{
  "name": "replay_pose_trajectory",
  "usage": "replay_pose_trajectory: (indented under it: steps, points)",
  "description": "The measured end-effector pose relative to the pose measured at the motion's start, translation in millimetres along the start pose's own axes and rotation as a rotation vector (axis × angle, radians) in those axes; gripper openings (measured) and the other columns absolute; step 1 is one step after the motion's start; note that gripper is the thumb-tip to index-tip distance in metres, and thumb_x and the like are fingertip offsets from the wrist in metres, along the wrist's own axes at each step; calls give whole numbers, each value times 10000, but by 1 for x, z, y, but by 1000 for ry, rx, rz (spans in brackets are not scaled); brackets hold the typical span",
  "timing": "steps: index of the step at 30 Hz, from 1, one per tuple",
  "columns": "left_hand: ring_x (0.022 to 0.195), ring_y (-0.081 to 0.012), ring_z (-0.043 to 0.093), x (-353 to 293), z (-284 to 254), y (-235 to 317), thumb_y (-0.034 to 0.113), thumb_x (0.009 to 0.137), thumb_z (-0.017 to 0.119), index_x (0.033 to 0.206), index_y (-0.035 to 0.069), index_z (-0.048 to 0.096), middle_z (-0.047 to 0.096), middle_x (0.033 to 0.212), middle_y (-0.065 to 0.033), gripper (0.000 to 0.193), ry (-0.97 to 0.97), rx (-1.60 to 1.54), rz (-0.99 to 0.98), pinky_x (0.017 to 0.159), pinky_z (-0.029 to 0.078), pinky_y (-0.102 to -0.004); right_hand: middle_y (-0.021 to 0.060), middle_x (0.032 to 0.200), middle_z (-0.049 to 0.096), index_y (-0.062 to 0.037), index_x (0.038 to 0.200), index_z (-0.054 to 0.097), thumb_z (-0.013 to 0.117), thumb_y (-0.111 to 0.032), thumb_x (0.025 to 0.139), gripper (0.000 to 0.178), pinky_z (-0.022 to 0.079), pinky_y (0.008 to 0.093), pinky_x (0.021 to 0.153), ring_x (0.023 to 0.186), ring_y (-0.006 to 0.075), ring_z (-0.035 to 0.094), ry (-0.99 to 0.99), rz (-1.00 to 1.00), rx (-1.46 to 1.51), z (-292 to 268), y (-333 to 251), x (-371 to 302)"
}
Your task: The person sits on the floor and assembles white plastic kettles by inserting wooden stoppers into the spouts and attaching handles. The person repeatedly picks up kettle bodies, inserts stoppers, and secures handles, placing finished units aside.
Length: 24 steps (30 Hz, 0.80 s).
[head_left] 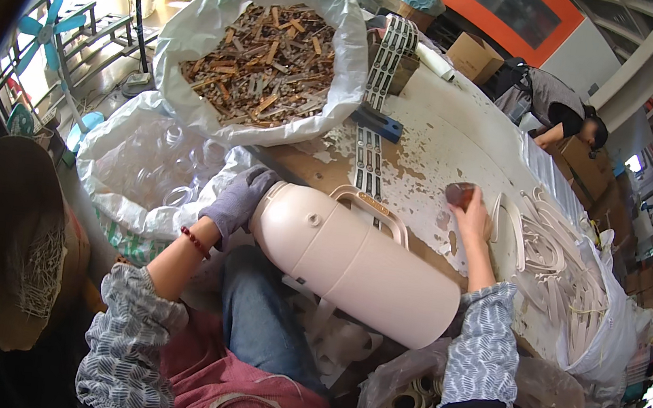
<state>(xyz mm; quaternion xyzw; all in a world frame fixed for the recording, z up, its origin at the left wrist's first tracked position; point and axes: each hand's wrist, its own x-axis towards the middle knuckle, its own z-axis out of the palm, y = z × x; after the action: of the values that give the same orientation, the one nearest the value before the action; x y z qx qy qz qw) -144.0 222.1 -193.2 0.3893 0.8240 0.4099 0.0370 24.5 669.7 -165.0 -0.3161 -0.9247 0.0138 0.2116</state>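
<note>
A large beige jug-like body (360,259) lies tilted across my lap, its domed end to the left. A beige handle (400,228) arches along its upper side, with a brown patterned strip on it. My left hand (238,203), in a grey glove, is closed round the domed end. Farther right, over the table, my bare right hand (473,222) grips a small dark reddish-brown round piece (458,193); its exact kind I cannot make out. The right hand is apart from the jug body.
A white sack (169,38) of brown strip pieces stands behind, beside a bag (90,167) of clear plastic parts. The worn table (443,120) carries a perforated strip (371,156), a blue block (377,122) and beige straps (559,265). Another person (555,102) bends over a box.
</note>
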Motion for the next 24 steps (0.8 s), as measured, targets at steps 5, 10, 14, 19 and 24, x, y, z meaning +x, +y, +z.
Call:
replay_pose_trajectory:
  steps: [5, 10, 14, 19, 24]
  points:
    - [1028, -325, 584, 12, -7, 25, 251, 964, 411, 1087, 30, 622, 608, 1099, -153, 329, -40, -243, -245, 905, 454, -366, 134, 827, 689, -46, 1026, 640, 655, -266, 898, 255, 511, 358, 672, 737, 307, 662, -148, -481, 625, -122, -126, -34]
    - [977, -312, 594, 29, 9, 15, 304, 963, 416, 1116, 49, 625, 615, 1081, -153, 363, -6, -158, -187, 903, 463, -371, 201, 1008, 669, -67, 1138, 582, 673, -578, 775, 634, 510, 415, 811, 952, 349, 642, -441, -443, 406, -73, -116, -39]
    - [1186, -323, 481, 29, -6, -11, 34, 589, 727, 1318, 52, 471, 506, 1289, -162, 772, -139, -112, -156, 1011, 438, -367, 168, 985, 653, -13, 1049, 576, 664, -358, 854, 405, 502, 421, 761, 877, 363, 614, 84, -521, -193, -79, -36, -39]
    - [1239, -297, 479, 3, -45, -66, 11, 794, 585, 1312, -3, 487, 508, 1333, -170, 528, -144, -6, 90, 1060, 375, -356, 36, 642, 590, -24, 770, 573, 583, -225, 943, 266, 432, 261, 533, 570, 112, 548, -242, 277, 734, -123, 95, -219]
    - [1262, -257, 471, -47, -89, -5, 146, 939, 466, 1329, -13, 484, 503, 1355, -150, 422, -255, 97, 78, 1057, 367, -362, 274, 922, 663, 66, 929, 669, 645, -264, 854, 339, 517, 444, 745, 858, 360, 657, -595, 822, 192, 12, 258, -491]
